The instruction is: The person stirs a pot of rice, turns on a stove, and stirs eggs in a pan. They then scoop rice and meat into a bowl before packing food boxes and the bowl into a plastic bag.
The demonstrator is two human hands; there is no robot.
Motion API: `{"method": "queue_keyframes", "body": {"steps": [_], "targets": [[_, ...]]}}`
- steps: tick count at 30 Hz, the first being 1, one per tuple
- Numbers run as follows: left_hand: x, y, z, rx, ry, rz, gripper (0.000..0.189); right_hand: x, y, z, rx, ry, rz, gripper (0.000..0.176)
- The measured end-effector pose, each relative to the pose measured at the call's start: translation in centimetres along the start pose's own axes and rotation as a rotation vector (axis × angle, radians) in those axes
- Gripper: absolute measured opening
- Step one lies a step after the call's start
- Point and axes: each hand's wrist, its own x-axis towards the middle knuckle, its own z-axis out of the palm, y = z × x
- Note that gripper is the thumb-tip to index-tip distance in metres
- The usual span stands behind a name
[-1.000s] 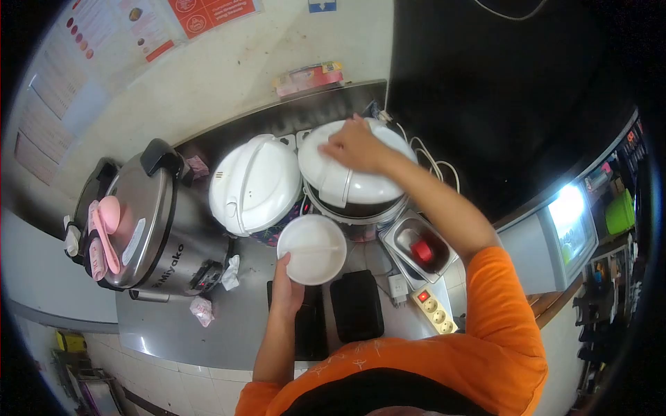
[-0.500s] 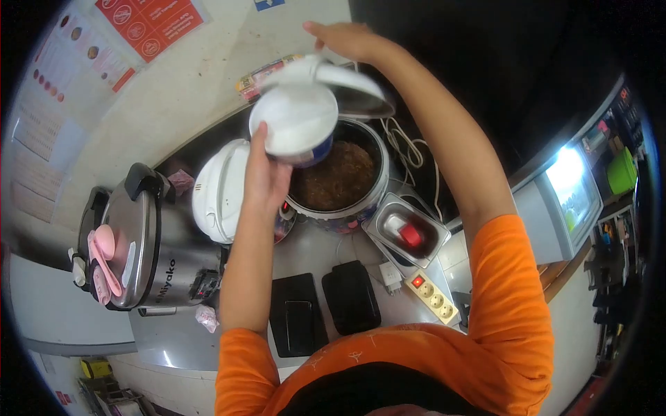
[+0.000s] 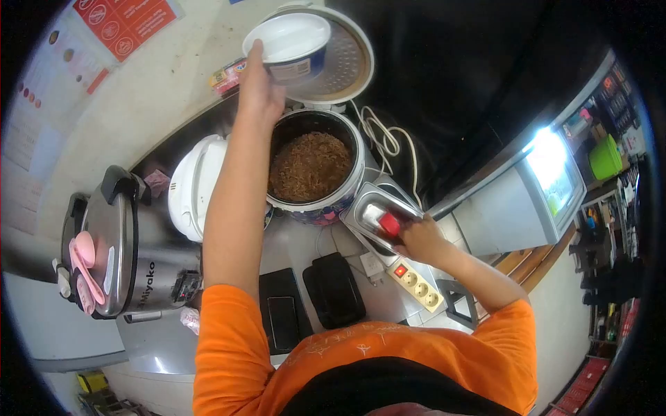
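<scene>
In my left hand (image 3: 260,97) is a white and blue bowl (image 3: 298,64) with a printed label, tilted and held up in front of the raised lid (image 3: 350,59) of a rice cooker. Below it, the open rice cooker (image 3: 357,156) holds shredded brown food (image 3: 309,166) in its dark inner pot. My right hand (image 3: 424,241) reaches into a steel container (image 3: 368,204), its fingers closed at a red utensil part (image 3: 390,223). The rest of that utensil is hidden or too small to make out.
A closed white cooker (image 3: 191,184) and a large steel Miyako cooker (image 3: 156,249) with pink utensils (image 3: 84,260) on top stand left. Nearer me lie a phone (image 3: 283,322), a black tray (image 3: 333,291) and a power strip (image 3: 416,286). A white cable (image 3: 388,142) trails behind.
My right hand has come down from the cooker's lid to the steel container. The lid now stands raised further. My left hand has moved the bowl up and away from over the pot.
</scene>
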Motion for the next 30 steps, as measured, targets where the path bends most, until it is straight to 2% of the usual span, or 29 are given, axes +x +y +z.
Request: {"method": "queue_keyframes", "body": {"steps": [1, 5, 7, 8, 9, 11, 12, 14, 15, 17, 19, 23, 24, 26, 30], "targets": [[0.4, -0.1, 0.1, -0.004, -0.035, 0.011, 0.057, -0.3, 0.5, 1.0, -0.027, 0.110, -0.062, 0.029], [0.9, 0.1, 0.4, -0.025, -0.044, -0.018, 0.056, 0.1, 1.9, 2.3, -0.008, 0.116, -0.103, 0.020], [0.4, 0.4, 0.6, -0.032, -0.014, 0.015, 0.057, 0.8, 2.5, 1.4, 0.013, 0.154, -0.031, 0.015], [-0.1, 0.7, 0.5, -0.022, -0.031, 0.009, 0.058, 0.9, 2.5, -0.2, 0.074, 0.241, -0.038, 0.014], [-0.6, 1.1, 0.2, -0.013, -0.047, 0.004, 0.059, 0.9, 2.4, -1.9, 0.068, 0.241, -0.050, 0.014], [-1.5, 1.9, -0.9, 0.001, -0.042, 0.017, 0.060, 1.0, 1.3, -6.2, 0.270, 0.222, 0.142, 0.009], [-2.2, 2.4, -1.5, 0.006, -0.055, 0.016, 0.060, 1.0, 0.6, -8.9, 0.267, 0.221, 0.131, 0.009], [-3.8, 3.6, -2.6, 0.067, -0.045, 0.013, 0.061, 1.6, -0.9, -13.4, 0.430, 0.355, 0.048, 0.005], [-4.7, 4.2, -3.0, 0.066, -0.039, 0.016, 0.061, 2.7, -1.4, -14.1, 0.430, 0.351, 0.042, 0.005], [-6.5, 5.3, -3.6, 0.028, -0.034, 0.043, 0.060, 5.4, -2.6, -15.5, 0.379, 0.477, -0.144, 0.004], [-8.2, 6.1, -4.6, 0.022, -0.027, 0.053, 0.059, 10.1, -3.0, -13.9, 0.315, 0.462, -0.276, 0.005], [-11.9, 7.4, -6.8, 0.010, 0.051, 0.057, 0.056, 18.2, -4.4, -8.5, 0.075, 0.158, -0.258, 0.013], [-12.8, 7.6, -7.6, 0.010, 0.088, 0.065, 0.056, 19.8, -4.6, -7.3, 0.074, 0.162, -0.265, 0.013], [-14.5, 8.0, -8.9, 0.011, 0.130, 0.077, 0.056, 22.3, -5.0, -5.4, -0.076, 0.044, -0.247, 0.017], [-17.6, 8.2, -10.9, 0.007, 0.213, 0.068, 0.056, 25.4, -4.9, -4.8, -0.236, 0.126, -0.327, 0.016]]}}
